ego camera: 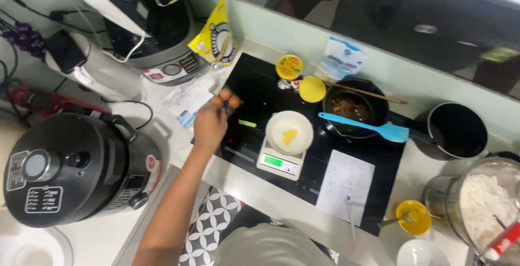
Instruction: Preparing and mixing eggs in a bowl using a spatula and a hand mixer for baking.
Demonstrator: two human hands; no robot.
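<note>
Left hand (209, 125), centre-left of frame, reaches up to the eggs (226, 98) lying on a clear wrapper at the left edge of the black hob (254, 90); fingers touch them, but whether they grip cannot be told. Right hand not in view. Right of the hand, a white bowl (290, 132) with a yellow lump sits on a scale (280, 163). Further right, a blue spatula (364, 127) rests across a dark pot (352, 109). A paper sheet (345, 184) lies lower right of the scale
</note>
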